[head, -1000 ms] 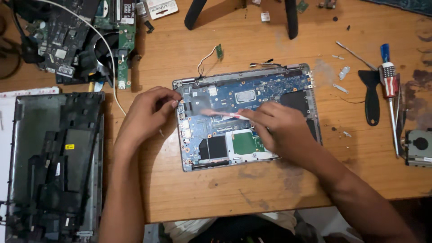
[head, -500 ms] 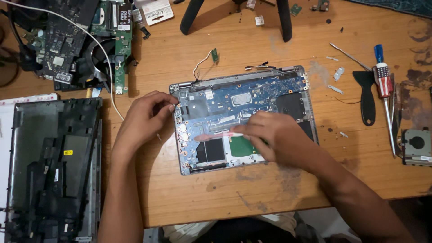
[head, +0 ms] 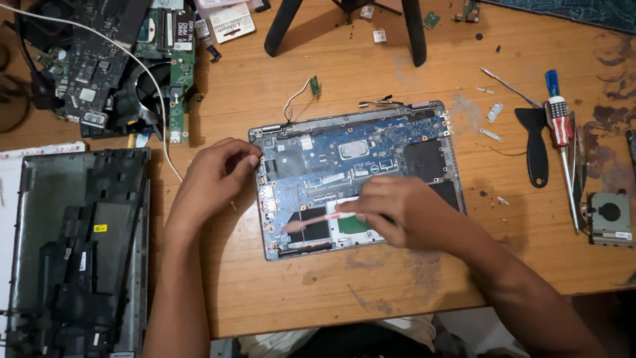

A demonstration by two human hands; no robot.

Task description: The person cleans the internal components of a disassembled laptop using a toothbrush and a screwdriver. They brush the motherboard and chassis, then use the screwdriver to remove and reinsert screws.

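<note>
An opened laptop base (head: 424, 113) lies on the wooden table, its blue motherboard (head: 344, 156) exposed. My left hand (head: 215, 176) rests on the base's left edge, fingertips pinching at the upper left corner of the board. My right hand (head: 397, 212) hovers over the lower middle of the base and holds a thin pink and white tool (head: 311, 220). The tool's tip points left toward the dark cut-out near the bottom left. Part of the board is hidden under my right hand.
A dark laptop cover (head: 76, 252) lies at the left. Circuit boards and a fan (head: 132, 73) sit at the back left. A black pry tool (head: 535, 146), a screwdriver (head: 563, 132) and a small fan (head: 611, 215) lie to the right. Tripod legs (head: 414, 33) stand behind.
My right hand has slid a little down and left across the board with the pink tool. The left hand stays on the base's left edge.
</note>
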